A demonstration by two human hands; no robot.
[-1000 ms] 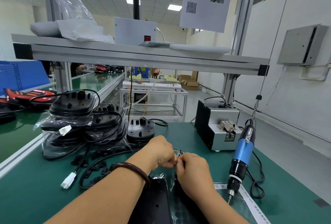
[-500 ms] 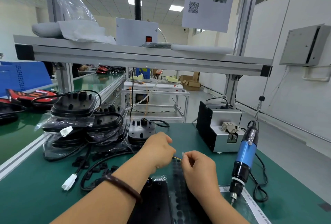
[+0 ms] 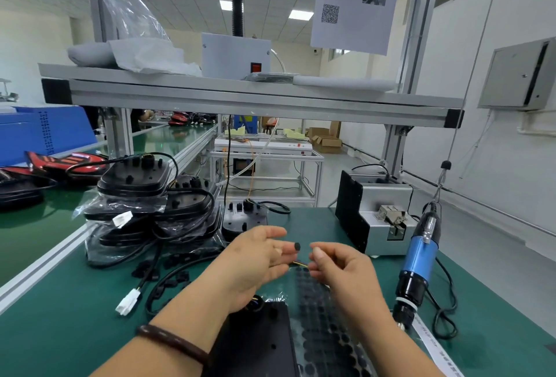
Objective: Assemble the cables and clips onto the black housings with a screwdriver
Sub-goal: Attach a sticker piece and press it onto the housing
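My left hand [image 3: 255, 259] is turned palm up with its fingers spread, and a small round black pad [image 3: 297, 246] sticks to one fingertip. Thin yellow and black wires [image 3: 299, 264] run between the hands. My right hand [image 3: 343, 271] pinches their end with thumb and fingers. Below my wrists a black housing [image 3: 255, 343] lies flat beside a sheet of round black pads [image 3: 323, 334]. The blue electric screwdriver [image 3: 419, 259] hangs upright at the right, untouched. A black cable with a white connector [image 3: 129, 301] and several loose black clips [image 3: 147, 271] lie to the left.
Bagged black housings with cables [image 3: 141, 202] are stacked at the left, one more housing [image 3: 245, 220] behind my hands. A grey screw feeder [image 3: 379, 214] stands at the right. A metal shelf [image 3: 240, 99] spans overhead. A conveyor [image 3: 45, 226] runs along the left.
My hands have moved apart and risen a little. The left hand has opened from a pinch and turned palm up, showing the black pad on its fingertip.
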